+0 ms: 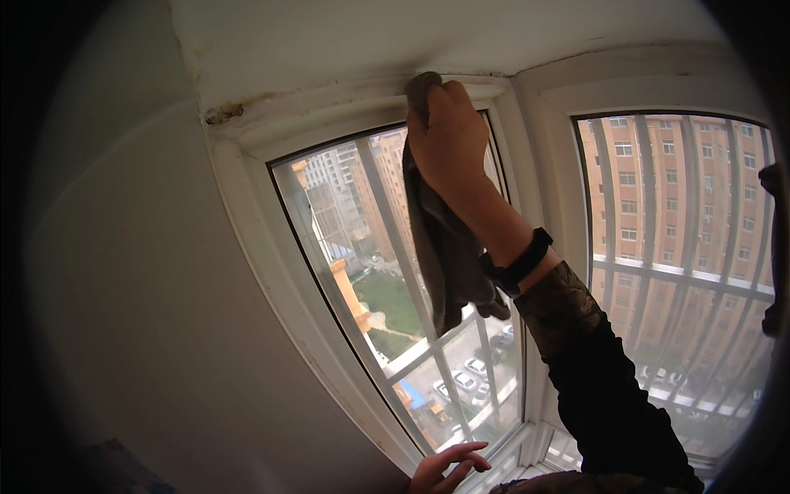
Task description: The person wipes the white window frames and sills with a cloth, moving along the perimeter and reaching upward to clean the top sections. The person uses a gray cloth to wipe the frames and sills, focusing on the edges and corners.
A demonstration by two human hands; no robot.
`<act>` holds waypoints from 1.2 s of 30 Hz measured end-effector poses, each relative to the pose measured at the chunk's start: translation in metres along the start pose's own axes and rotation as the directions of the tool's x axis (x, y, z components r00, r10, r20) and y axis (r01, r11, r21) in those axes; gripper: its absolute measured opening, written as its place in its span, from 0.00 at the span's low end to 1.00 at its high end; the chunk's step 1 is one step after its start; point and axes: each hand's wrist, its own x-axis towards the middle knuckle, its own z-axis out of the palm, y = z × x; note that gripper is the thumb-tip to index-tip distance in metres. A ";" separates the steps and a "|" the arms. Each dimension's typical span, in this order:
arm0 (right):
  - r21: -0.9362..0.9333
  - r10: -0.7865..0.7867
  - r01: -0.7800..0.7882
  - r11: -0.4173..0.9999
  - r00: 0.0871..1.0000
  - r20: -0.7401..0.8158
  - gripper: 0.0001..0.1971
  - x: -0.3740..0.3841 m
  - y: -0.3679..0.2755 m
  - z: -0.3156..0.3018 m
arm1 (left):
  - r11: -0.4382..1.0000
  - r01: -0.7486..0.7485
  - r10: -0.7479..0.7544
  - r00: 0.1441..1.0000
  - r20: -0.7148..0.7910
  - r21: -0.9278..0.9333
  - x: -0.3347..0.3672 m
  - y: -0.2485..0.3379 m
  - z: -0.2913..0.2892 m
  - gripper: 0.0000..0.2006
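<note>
My right hand (451,144) is raised to the top of a white window frame (329,123), its fingers closed round a grey-brown cloth (444,263). A bunched part of the cloth presses against the upper frame near the ceiling. The rest hangs down in front of the window glass (387,239). A dark band circles my right wrist, above a camouflage cuff and a black sleeve. Low in the picture, my left hand (448,468) is near the bottom of the same window, fingers apart and holding nothing that I can see.
A second window (675,214) adjoins at the corner on the right. Bars (648,189) stand outside both panes; buildings, grass and parked cars lie far below. A plain wall (140,288) fills the left. The ceiling (346,41) has a stained, chipped patch (225,112) beside the frame.
</note>
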 end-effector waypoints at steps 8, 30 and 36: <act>0.002 -0.141 0.141 0.990 0.989 -0.036 0.10 -0.002 0.025 0.002 | 1.000 0.008 -0.009 1.000 0.029 0.027 -0.001 -0.006 -0.002 0.19; 0.108 -0.015 0.007 0.994 0.997 0.076 0.09 -0.011 0.004 0.009 | 0.999 0.002 -0.001 1.000 0.030 -0.033 -0.008 -0.013 -0.002 0.18; 0.139 0.195 -0.191 0.972 0.981 -0.021 0.12 -0.027 0.050 -0.002 | 0.997 0.056 -0.052 0.996 0.066 -0.053 -0.008 -0.005 -0.004 0.20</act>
